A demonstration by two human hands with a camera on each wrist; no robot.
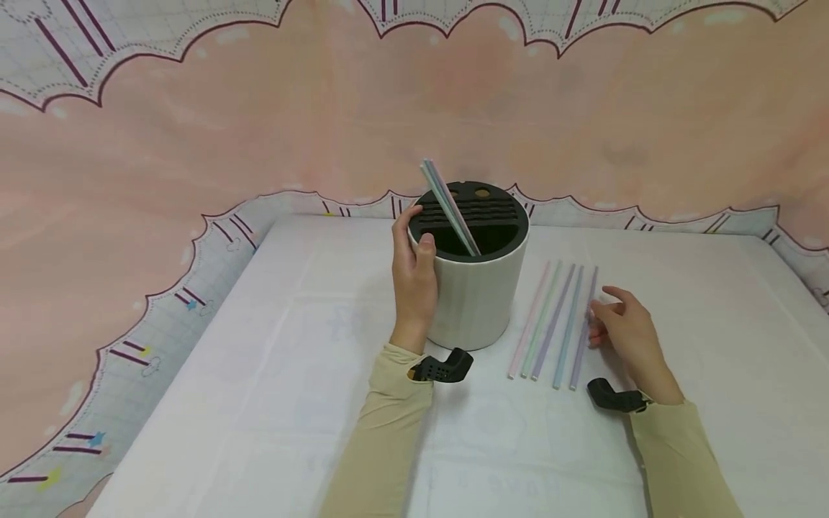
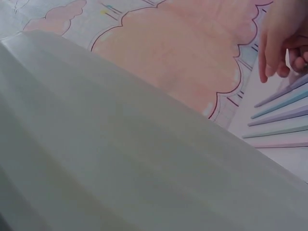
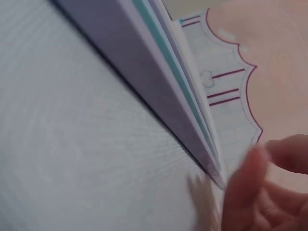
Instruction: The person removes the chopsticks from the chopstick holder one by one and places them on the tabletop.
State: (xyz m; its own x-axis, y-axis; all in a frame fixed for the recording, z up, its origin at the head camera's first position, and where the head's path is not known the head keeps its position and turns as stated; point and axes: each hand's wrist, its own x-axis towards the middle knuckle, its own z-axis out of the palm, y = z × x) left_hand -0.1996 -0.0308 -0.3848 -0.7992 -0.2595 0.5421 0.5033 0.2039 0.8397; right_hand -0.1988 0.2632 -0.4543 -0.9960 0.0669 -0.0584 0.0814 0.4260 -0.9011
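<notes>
My left hand (image 1: 417,277) grips the rim of a white round utensil holder (image 1: 479,302), thumb at the front and fingers round the left side. Its black lid (image 1: 486,208) has slots, round holes and a large front opening, where pastel chopsticks (image 1: 447,201) lean to the left. The white wall (image 2: 120,130) of the holder fills much of the left wrist view. My right hand (image 1: 624,331) hovers with loosely bent fingers beside the rightmost purple chopstick (image 1: 583,331); contact is unclear. In the right wrist view, thumb and index finger (image 3: 245,178) appear near that chopstick's far end.
Left of the purple one lie a blue chopstick (image 1: 568,327), another purple chopstick (image 1: 553,324), a green chopstick (image 1: 541,320) and a pink chopstick (image 1: 528,320), side by side. The table has a white cover (image 1: 311,388). Behind it hangs a peach, cloud-patterned cloth (image 1: 291,122).
</notes>
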